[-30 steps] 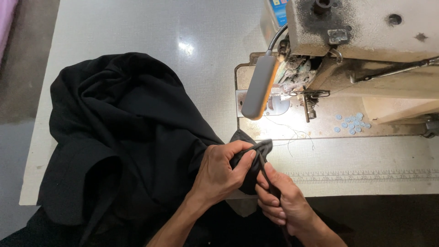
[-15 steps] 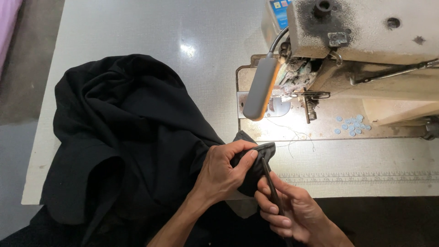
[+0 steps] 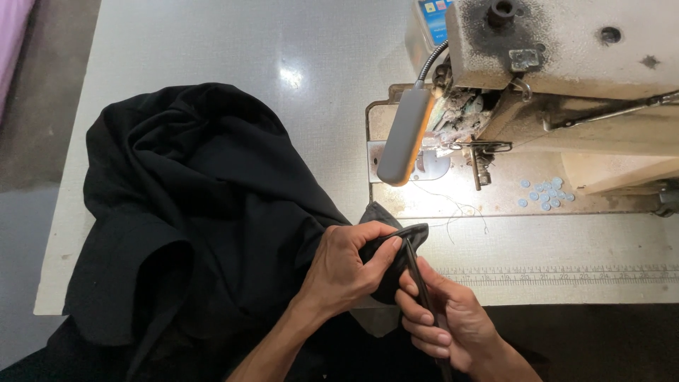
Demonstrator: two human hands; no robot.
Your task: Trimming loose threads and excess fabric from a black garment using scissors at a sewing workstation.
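Head view: left hand [image 3: 346, 269] pinches soft, rumpled black cloth [image 3: 205, 205]; right hand [image 3: 445, 322] grips a thin dark rod [image 3: 419, 283].

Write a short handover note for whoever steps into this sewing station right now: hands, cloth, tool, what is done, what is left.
Left hand: grip pinches a folded end of the black cloth at the table's front edge.
Right hand: holds a thin dark tool, its tip pressed into that folded end.
Cloth: the bulk is heaped on the white table, left of the sewing machine; nothing lies under the needle.
Lamp is lit over the plate; small pale blue buttons lie beside it.
Done: the end is folded and held.
Left: apparently shaping the end, then bringing it to the machine.
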